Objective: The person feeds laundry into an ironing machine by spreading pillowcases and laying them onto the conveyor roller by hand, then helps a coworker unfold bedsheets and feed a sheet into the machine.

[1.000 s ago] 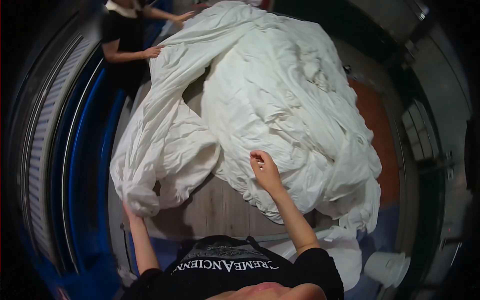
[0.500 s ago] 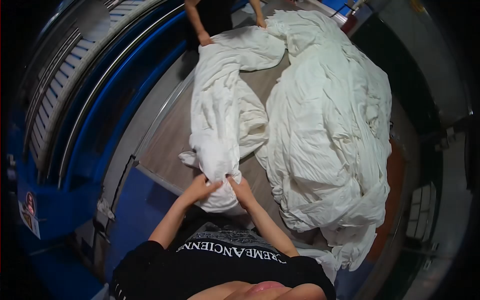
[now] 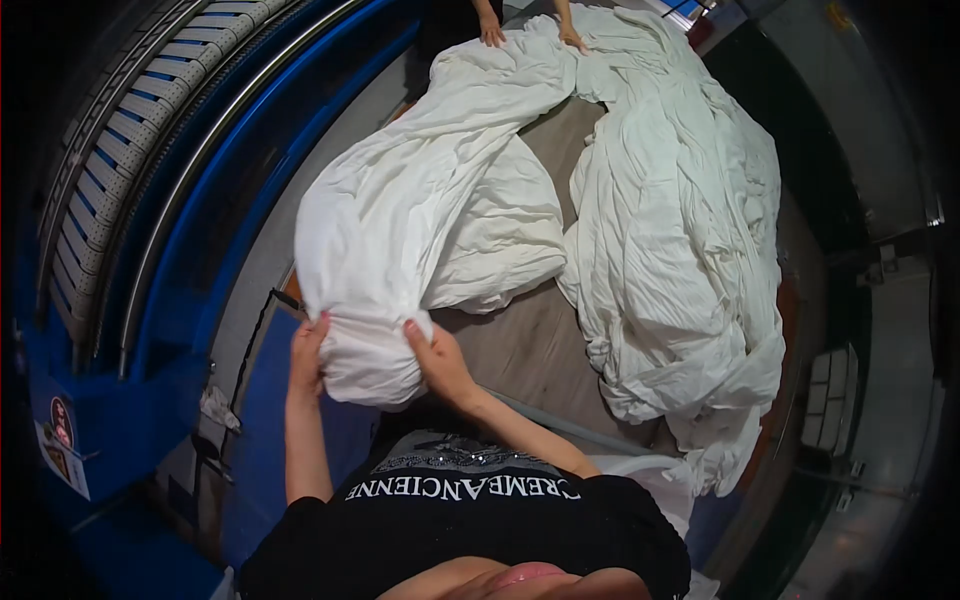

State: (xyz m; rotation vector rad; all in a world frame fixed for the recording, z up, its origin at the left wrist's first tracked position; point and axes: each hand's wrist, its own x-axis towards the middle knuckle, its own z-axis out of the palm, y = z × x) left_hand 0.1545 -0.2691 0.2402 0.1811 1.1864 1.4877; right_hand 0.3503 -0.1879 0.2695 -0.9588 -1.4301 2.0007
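Note:
A long white cloth (image 3: 380, 220) stretches from my body toward the far side of a wooden-topped table (image 3: 510, 345). My left hand (image 3: 309, 350) grips its near end at the left edge, fingers wrapped in the fabric. On the right edge of that same end, my right hand (image 3: 440, 360) is closed, thumb on top. The cloth between them hangs in a rounded fold. To the right lies a large heap of crumpled white cloth (image 3: 680, 230). At the far end, a co-worker's two hands (image 3: 491, 30) rest on the cloth.
Along the left runs a blue machine (image 3: 130, 420) with a metal rail and a slatted white belt (image 3: 125, 140). A warning label (image 3: 62, 460) is on its near corner. Grey panels (image 3: 830, 400) stand at the right. More white fabric (image 3: 650, 480) hangs near my right arm.
Since half a second ago, my hands have moved left and farther apart, and the cloth has spread wider. A second ago my right hand was off the cloth's end, over the heap.

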